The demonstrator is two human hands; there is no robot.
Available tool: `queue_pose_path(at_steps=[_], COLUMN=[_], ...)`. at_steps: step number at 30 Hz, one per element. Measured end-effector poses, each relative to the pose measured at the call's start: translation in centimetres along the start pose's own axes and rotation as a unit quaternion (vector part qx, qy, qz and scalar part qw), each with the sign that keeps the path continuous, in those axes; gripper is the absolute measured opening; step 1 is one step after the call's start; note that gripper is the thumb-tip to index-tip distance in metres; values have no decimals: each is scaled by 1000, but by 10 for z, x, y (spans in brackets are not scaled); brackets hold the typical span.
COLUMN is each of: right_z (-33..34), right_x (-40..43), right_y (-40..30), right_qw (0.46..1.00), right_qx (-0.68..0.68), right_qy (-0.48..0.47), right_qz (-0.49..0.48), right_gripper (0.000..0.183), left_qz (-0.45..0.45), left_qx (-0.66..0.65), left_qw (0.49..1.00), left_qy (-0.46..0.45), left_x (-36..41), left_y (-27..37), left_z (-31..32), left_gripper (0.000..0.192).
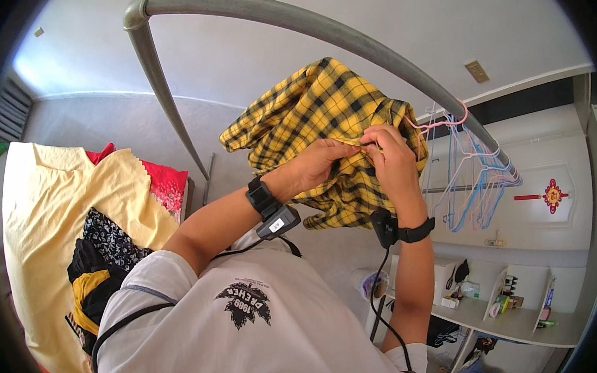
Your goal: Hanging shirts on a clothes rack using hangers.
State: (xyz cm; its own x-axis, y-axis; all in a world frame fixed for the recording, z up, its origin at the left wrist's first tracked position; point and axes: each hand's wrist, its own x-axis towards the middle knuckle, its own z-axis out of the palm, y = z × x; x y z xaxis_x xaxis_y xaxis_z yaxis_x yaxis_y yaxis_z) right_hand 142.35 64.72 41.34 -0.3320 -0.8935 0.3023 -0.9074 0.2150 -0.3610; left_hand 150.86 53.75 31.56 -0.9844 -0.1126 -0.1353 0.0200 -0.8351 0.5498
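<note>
A yellow and black plaid shirt [319,91] is in front of me on a pink hanger [434,125], whose hook loops over a grey metal rail [320,20]. My left hand [322,160] pinches the shirt's front edge between thumb and fingertips. Close against it, my right hand [390,154] grips the same edge just below the collar, fingers bent. The fingertips of both hands nearly meet, and whatever small part lies between them is hidden. One sleeve spreads toward the left, and the lower cloth falls in folds beneath my wrists.
Several blue, pink and white hangers [475,177] crowd the rail at right. A bed with a pale yellow sheet [41,200] stands at left, bearing dark patterned clothes [111,237]. Lower right is a shelf unit [518,322] with small items. A black cable [386,318] runs along my right arm.
</note>
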Motion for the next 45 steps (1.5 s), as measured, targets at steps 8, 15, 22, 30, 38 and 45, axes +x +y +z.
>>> queue_pose_path(at_steps=[8,15,22,30,38,45], right_z=[-1,19,47,17,14,26], right_x=[-22,-35,-52,-33,-36,-34], right_y=[4,-3,-8,-14,9,18], right_qw=[996,973,929,970,975,922], right_qx=[6,-80,77,-43,93,241], right_qy=[84,214,296,207,109,143], right_qz=[-19,-23,207,118,172,267], right_gripper=[12,19,23,38,25,25], left_qz=[33,34,27,89,134,155], left_qx=[-6,14,90,203,155,219], left_qw=[997,999,995,974,976,956], left_qy=[-75,-16,13,54,71,116], left_x=[-10,-3,1,6,2,2], left_y=[7,1,-10,-14,-20,-16], left_z=[3,8,3,2,7,2], left_gripper=[15,23,22,24,24,23])
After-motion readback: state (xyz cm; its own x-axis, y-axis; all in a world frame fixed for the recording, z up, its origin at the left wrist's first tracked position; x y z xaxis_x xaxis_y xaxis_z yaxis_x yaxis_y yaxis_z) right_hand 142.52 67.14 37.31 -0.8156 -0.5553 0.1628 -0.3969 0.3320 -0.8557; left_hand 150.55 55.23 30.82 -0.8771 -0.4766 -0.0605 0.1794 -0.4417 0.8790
